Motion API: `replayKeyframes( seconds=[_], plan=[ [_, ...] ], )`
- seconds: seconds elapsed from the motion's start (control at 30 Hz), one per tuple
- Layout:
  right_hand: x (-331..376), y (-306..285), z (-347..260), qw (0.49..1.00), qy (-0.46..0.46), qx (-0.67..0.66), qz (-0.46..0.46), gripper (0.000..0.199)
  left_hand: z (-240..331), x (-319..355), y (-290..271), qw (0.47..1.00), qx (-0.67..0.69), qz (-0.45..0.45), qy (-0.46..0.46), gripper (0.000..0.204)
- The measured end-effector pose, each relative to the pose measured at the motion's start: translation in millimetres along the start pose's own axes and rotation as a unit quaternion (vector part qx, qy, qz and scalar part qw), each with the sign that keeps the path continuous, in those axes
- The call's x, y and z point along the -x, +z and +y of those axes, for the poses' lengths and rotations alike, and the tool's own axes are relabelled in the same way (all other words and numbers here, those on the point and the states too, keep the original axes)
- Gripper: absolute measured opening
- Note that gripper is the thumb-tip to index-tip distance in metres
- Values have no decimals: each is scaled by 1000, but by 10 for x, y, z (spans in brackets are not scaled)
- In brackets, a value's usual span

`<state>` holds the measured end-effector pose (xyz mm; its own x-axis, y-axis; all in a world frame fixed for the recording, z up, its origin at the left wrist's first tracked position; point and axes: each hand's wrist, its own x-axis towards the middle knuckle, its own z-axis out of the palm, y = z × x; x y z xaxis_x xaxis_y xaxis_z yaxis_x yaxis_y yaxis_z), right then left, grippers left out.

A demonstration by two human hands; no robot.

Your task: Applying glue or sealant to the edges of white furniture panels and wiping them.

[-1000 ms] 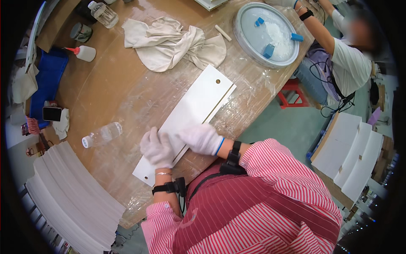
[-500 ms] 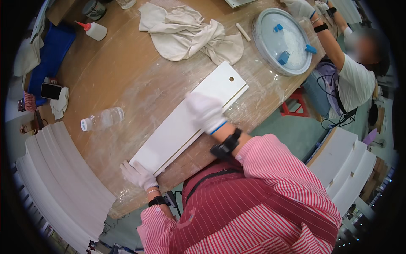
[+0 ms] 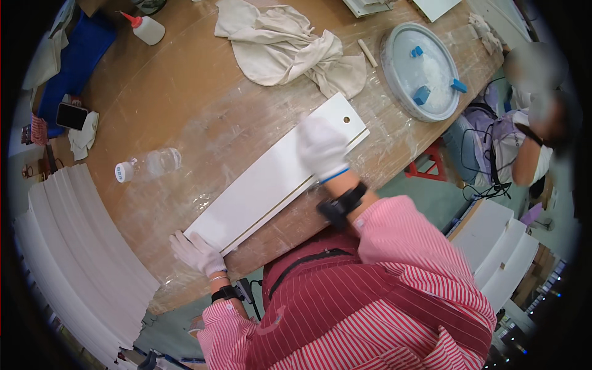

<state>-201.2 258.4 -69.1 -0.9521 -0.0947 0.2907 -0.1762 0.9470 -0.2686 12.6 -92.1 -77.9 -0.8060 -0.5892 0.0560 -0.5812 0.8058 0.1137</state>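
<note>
Two gloved hands, one white board (image 3: pixel 265 185)

This is a workshop for making or finishing panels. A large brown worktable (image 3: pixel 154 92) is smeared with dried white residue, stacks of white boards (image 3: pixel 68 265) stand at its left and right, and a glue bottle (image 3: pixel 147 28), crumpled rag (image 3: pixel 290 49) and round basin (image 3: pixel 425 71) lie about.

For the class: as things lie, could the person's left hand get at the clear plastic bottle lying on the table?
Probably yes. The left hand rests at the near end of the white board, and only bare table lies between it and the bottle. It would have to let go of the board.
</note>
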Motion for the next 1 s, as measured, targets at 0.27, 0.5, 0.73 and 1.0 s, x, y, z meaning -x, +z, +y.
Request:
replayKeyframes(
  seconds=[0.27, 0.5, 0.73, 1.0],
  plan=[
    [242, -18, -275, 986, -102, -109, -76, 24, 10, -9, 30, 1000, -6, 12, -6, 55],
    [61, -136, -173, 998, -54, 4, 39, 21, 70, 3, 35, 999, 7, 31, 10, 54],
    [919, 403, -2146, 946, -203, -220, -125, 5, -77, 50, 51, 998, 54, 26, 23, 54],
    [423, 191, -773, 995, -24, 15, 95, 21, -529, 416, -136, 971, 94, -36, 219, 65]
  ],
)
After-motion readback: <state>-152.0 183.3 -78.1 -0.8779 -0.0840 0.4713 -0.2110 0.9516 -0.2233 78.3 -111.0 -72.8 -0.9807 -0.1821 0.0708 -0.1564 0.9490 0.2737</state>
